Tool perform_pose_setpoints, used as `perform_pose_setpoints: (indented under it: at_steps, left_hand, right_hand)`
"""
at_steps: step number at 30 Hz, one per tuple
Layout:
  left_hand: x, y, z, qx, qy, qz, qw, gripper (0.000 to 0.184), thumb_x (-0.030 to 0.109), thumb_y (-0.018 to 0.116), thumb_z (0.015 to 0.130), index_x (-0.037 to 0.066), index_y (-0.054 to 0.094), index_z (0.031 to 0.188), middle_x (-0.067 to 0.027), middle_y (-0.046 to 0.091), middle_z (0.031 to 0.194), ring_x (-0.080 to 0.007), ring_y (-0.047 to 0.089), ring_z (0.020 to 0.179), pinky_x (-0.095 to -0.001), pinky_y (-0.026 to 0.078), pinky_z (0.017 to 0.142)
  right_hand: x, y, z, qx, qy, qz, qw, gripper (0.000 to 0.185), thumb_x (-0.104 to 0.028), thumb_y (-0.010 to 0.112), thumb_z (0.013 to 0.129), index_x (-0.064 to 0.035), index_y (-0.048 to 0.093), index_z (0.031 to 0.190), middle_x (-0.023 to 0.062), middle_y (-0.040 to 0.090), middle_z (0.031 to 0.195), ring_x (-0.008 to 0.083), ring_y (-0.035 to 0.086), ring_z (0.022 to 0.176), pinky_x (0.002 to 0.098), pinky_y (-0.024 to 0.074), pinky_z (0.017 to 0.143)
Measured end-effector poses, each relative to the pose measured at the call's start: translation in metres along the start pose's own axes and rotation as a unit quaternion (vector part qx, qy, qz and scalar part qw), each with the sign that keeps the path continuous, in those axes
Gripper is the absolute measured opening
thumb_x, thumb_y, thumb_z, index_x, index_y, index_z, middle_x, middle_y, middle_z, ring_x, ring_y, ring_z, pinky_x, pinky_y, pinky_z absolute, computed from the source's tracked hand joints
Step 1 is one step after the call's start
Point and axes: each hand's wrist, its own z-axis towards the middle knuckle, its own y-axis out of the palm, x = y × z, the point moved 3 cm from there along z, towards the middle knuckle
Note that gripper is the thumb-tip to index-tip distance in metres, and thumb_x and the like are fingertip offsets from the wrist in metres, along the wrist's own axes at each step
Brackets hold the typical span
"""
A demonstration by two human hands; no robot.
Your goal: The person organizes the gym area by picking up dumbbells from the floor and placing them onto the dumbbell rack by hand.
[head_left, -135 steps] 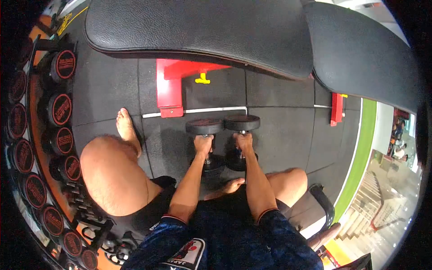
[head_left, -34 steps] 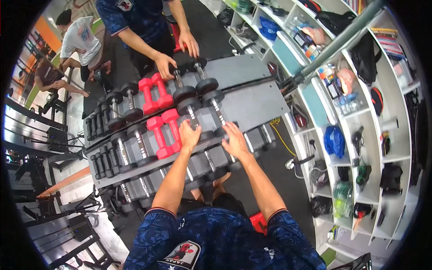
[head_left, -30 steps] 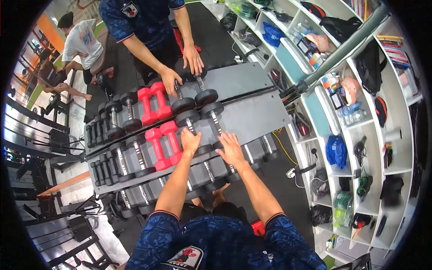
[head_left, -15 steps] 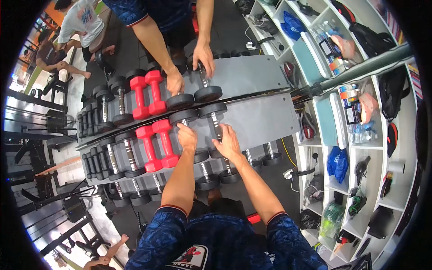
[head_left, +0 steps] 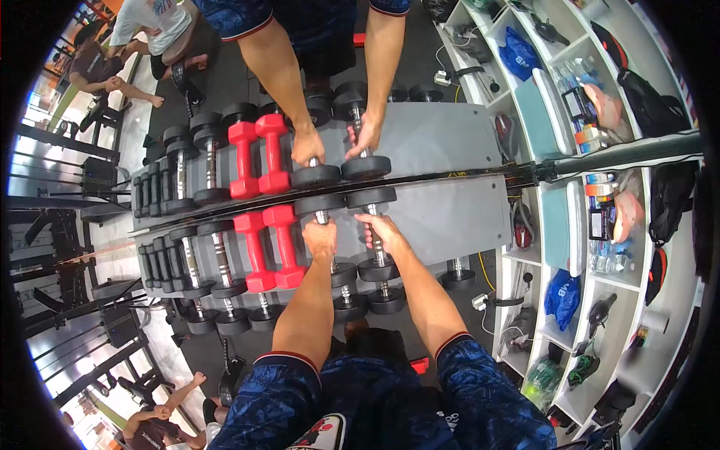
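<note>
On the grey rack shelf [head_left: 450, 225] my left hand [head_left: 320, 238] wraps round the chrome handle of a black dumbbell [head_left: 320, 202]. Beside it, my right hand [head_left: 381, 231] lies on the handle of a second black dumbbell [head_left: 372, 196], thumb on one side and fingers curling over the other. Both dumbbells rest on the shelf with their far ends near the mirror. Left of my hands stand two red dumbbells [head_left: 283, 238], and farther left are several smaller black ones [head_left: 161, 262]. The mirror repeats my arms and the weights.
A lower tier holds more dumbbells [head_left: 349, 306]. White shelving [head_left: 517, 262] with bags, bottles and a blue bag [head_left: 561, 298] stands at the right. Two people sit at the upper left, in the mirror. A person [head_left: 154, 427] sits at the lower left, beside gym machines.
The view has moved from a floor spot by a bench to the rack. Both hands have come down onto the dumbbell handles, and their fingers have closed round them.
</note>
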Motion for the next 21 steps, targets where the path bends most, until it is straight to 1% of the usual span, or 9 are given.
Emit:
perform_pose_setpoints:
  at_steps: [3, 9, 11, 12, 16, 17, 19, 20, 21]
  left_hand:
    - [0.003, 0.001, -0.001, -0.004, 0.01, 0.011, 1.0, 0.021, 0.016, 0.059, 0.08, -0.005, 0.064, 0.08, -0.0167, 0.062, 0.059, -0.0246, 0.061, 0.045, -0.0373, 0.05, 0.038]
    - [-0.001, 0.005, 0.005, -0.008, 0.04, 0.034, 0.999, 0.021, 0.014, 0.057, 0.08, -0.006, 0.063, 0.082, -0.0207, 0.063, 0.061, -0.0277, 0.063, 0.046, -0.0387, 0.05, 0.038]
    - [-0.006, 0.008, 0.01, -0.002, 0.061, 0.043, 0.997, 0.021, 0.014, 0.057, 0.08, -0.007, 0.062, 0.082, -0.0219, 0.063, 0.063, -0.0288, 0.063, 0.047, -0.0393, 0.05, 0.038]
    - [0.0, 0.004, 0.004, -0.022, 0.036, 0.025, 0.999, 0.022, 0.013, 0.057, 0.08, -0.008, 0.062, 0.083, -0.0232, 0.064, 0.065, -0.0306, 0.065, 0.049, -0.0401, 0.052, 0.039]
    - [-0.006, 0.008, 0.007, -0.002, 0.066, 0.016, 0.998, 0.024, 0.014, 0.058, 0.079, -0.01, 0.061, 0.079, -0.0241, 0.064, 0.065, -0.0333, 0.066, 0.052, -0.0406, 0.054, 0.041]
    - [-0.012, 0.011, 0.011, 0.02, 0.099, 0.015, 0.995, 0.024, 0.014, 0.059, 0.079, -0.01, 0.061, 0.077, -0.0225, 0.062, 0.061, -0.0312, 0.064, 0.047, -0.0401, 0.052, 0.038]
    - [-0.006, 0.008, 0.004, -0.003, 0.076, 0.001, 0.997, 0.023, 0.014, 0.059, 0.079, -0.009, 0.061, 0.077, -0.0202, 0.061, 0.057, -0.0286, 0.061, 0.042, -0.0397, 0.05, 0.036]
    - [-0.013, 0.013, 0.011, -0.004, 0.073, 0.001, 0.997, 0.02, 0.014, 0.06, 0.08, -0.006, 0.062, 0.084, -0.0168, 0.06, 0.059, -0.0259, 0.059, 0.042, -0.0388, 0.048, 0.033]
    - [-0.019, 0.017, 0.019, -0.003, 0.07, -0.002, 0.998, 0.02, 0.014, 0.061, 0.082, -0.003, 0.062, 0.092, -0.0134, 0.06, 0.061, -0.0231, 0.056, 0.041, -0.0378, 0.046, 0.031]
  right_hand:
    - [-0.002, -0.001, -0.003, -0.021, -0.001, -0.004, 1.0, 0.029, -0.021, 0.072, 0.079, -0.0112, 0.048, 0.067, -0.0025, 0.043, 0.054, 0.0094, 0.041, 0.042, 0.0266, 0.0354, 0.038]
    - [0.005, -0.002, -0.004, 0.022, -0.036, -0.016, 0.999, 0.02, -0.012, 0.063, 0.081, -0.0105, 0.048, 0.068, -0.0035, 0.041, 0.052, 0.0074, 0.037, 0.04, 0.0266, 0.0317, 0.037]
    - [0.011, -0.006, -0.017, 0.022, -0.042, -0.018, 0.999, 0.02, -0.011, 0.063, 0.08, -0.0103, 0.048, 0.068, -0.0037, 0.041, 0.052, 0.0071, 0.037, 0.039, 0.0262, 0.0311, 0.037]
    - [0.016, -0.008, -0.025, 0.022, -0.047, -0.016, 0.999, 0.019, -0.01, 0.063, 0.08, -0.0102, 0.048, 0.069, -0.0038, 0.04, 0.052, 0.007, 0.036, 0.039, 0.0259, 0.0307, 0.036]
    - [0.047, -0.031, -0.065, -0.001, -0.085, 0.023, 0.996, 0.013, -0.009, 0.062, 0.079, -0.0045, 0.054, 0.07, -0.0018, 0.044, 0.052, 0.0088, 0.036, 0.036, 0.0269, 0.0297, 0.035]
    - [0.055, -0.038, -0.077, 0.022, -0.096, 0.021, 0.995, 0.012, -0.008, 0.062, 0.079, -0.0035, 0.054, 0.072, -0.0014, 0.045, 0.052, 0.009, 0.036, 0.036, 0.0269, 0.0296, 0.034]
    - [0.071, -0.053, -0.1, 0.068, -0.121, 0.013, 0.99, 0.011, -0.007, 0.062, 0.079, -0.0014, 0.054, 0.074, -0.0006, 0.046, 0.052, 0.0092, 0.037, 0.036, 0.0269, 0.0295, 0.034]
    - [0.079, -0.062, -0.112, 0.1, -0.145, 0.006, 0.984, 0.017, -0.006, 0.062, 0.078, 0.0021, 0.057, 0.092, 0.0002, 0.047, 0.052, 0.0096, 0.039, 0.036, 0.0271, 0.0293, 0.033]
    - [0.086, -0.069, -0.124, 0.081, -0.182, 0.018, 0.98, 0.042, -0.007, 0.062, 0.079, -0.0022, 0.053, 0.119, 0.0017, 0.049, 0.053, 0.0105, 0.039, 0.036, 0.0273, 0.03, 0.033]
